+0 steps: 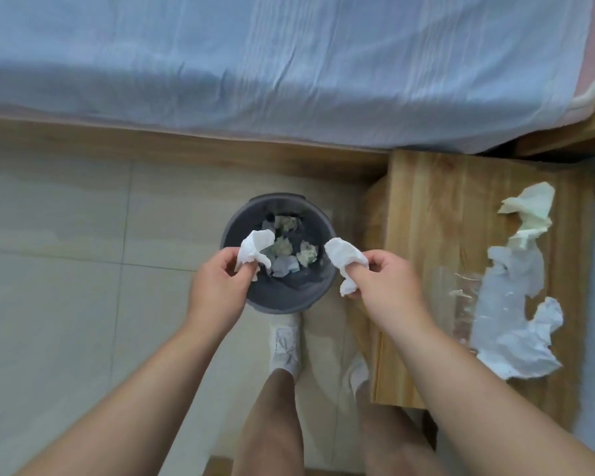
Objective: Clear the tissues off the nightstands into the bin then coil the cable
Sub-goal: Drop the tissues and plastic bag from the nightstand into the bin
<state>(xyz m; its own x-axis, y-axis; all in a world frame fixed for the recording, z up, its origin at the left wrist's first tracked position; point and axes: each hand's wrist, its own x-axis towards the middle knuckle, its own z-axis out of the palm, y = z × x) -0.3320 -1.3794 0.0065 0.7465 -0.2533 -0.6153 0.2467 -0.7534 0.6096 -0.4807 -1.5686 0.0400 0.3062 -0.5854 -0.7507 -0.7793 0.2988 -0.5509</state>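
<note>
Here, left hand (217, 280) and right hand (385, 283) pinch tissues (253, 247) over the bin (236, 231) on tiled floor (66, 252).

The left hand (217, 286) and right hand (389, 283) are bare, as are both forearms (134, 389) and both lower legs (275, 424). The left shoe (285, 345) and right shoe (358, 372) are white; the left shows laces.

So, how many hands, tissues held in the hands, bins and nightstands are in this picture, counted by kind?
Hands: 2, left hand, right hand
Held tissues: 2, left tissue, right tissue
Bin: 1
Nightstand: 1
Total: 6
</note>
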